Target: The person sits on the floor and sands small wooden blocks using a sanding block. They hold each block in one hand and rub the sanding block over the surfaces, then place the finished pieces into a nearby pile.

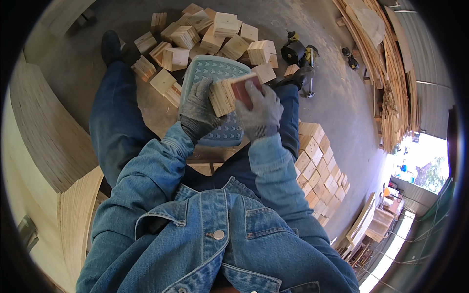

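Between my knees stands a pale teal plastic stool [209,64] with a raised pattern on its top. Above it my gloved left hand [199,103] grips a pale wooden block [221,99] with layered edges, fingers wrapped round its left side. My gloved right hand [261,111] is closed on a reddish-brown sanding pad [243,91], which lies against the block's right face. The pad could be folded sandpaper or a sanding block; my fingers cover part of it.
Loose wooden blocks [226,25] lie heaped on the floor beyond the stool. Squared blocks [317,171] are stacked by my right leg. Yellow-and-black power tools [294,52] sit near my right foot. Long boards [388,73] line the right side; plywood sheets [46,122] stand at left.
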{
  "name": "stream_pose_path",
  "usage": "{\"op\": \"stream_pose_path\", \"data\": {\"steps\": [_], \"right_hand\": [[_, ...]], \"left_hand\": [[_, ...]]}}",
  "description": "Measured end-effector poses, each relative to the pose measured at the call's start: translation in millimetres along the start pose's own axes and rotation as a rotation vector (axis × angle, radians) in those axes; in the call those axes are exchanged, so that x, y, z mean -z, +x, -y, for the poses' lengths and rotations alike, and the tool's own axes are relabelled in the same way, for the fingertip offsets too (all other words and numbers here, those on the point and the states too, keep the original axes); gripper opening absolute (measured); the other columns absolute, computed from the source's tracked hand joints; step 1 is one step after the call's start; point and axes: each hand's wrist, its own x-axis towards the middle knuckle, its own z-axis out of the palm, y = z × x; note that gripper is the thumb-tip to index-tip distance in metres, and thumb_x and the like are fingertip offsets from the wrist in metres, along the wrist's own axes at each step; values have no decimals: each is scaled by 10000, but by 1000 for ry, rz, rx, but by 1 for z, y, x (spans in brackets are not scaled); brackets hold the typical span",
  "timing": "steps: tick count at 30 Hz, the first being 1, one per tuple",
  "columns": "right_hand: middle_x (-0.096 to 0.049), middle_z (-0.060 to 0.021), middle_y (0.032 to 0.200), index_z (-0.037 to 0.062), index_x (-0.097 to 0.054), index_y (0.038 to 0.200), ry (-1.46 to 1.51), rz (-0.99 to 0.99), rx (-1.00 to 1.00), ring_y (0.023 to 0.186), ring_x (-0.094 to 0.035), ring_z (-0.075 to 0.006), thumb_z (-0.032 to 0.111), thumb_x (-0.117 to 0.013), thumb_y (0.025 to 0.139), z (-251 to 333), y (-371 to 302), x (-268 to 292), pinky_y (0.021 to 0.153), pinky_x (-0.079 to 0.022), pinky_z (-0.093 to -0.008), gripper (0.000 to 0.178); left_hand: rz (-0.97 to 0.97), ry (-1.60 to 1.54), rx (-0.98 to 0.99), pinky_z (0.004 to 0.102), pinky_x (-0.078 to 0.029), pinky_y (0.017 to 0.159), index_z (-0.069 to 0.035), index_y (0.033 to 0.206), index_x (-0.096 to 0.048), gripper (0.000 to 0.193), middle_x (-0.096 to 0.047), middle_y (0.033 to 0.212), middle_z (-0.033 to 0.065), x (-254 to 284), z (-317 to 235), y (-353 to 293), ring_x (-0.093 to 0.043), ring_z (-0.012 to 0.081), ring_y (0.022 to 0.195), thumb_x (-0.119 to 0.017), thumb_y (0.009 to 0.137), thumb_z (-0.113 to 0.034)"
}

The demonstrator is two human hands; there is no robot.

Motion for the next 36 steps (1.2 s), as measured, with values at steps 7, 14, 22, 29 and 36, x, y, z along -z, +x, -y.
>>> {"op": "stream_pose_path", "data": {"steps": [7, 14, 22, 29, 36], "right_hand": [[-614, -207, 1436, 219, -689, 1427, 64, 4, -30, 1280, -601, -434, 481, -828, 834, -2, 28, -8, 1099, -465, -550, 664], [-610, -231, 1425, 205, -698, 1419, 182, -52, -137, 1270, -609, -431, 406, -892, 806, -38, -71, -6, 1098, -478, -535, 674], [-606, -197, 1435, 224, -710, 1404, -19, 11, -29, 1309, -581, -429, 408, -820, 845, -3, -24, 4, 1103, -442, -566, 598], [-610, -191, 1419, 236, -699, 1410, 5, 14, 1, 1278, -593, -410, 438, -800, 840, 15, 38, -11, 1100, -437, -557, 613], [-583, -203, 1449, 202, -678, 1436, 13, 24, -32, 1320, -565, -427, 403, -826, 843, -12, -43, 7, 1111, -428, -570, 644]], "left_hand": [[-55, -123, -48, 510, -478, 1144, -106, 1522, -386, 1109, -513, 1409, 223, -4, 4, 0, -539, 432, 1301, -981, 600, -261], [12, -11, 63, 516, -465, 1162, -102, 1485, -440, 1032, -508, 1413, 231, 6, -8, 4, -539, 436, 1301, -946, 617, -336], [-43, -19, -28, 499, -475, 1150, -80, 1487, -428, 1046, -520, 1387, 231, -4, -3, 1, -546, 433, 1285, -953, 611, -305], [-62, -214, -41, 483, -486, 1146, -99, 1505, -407, 1097, -488, 1432, 204, -14, 13, -1, -541, 407, 1291, -982, 584, -255], [-5, 109, -80, 503, -478, 1131, -68, 1516, -414, 1082, -501, 1390, 223, 3, -3, 3, -531, 420, 1297, -964, 627, -350]]}}
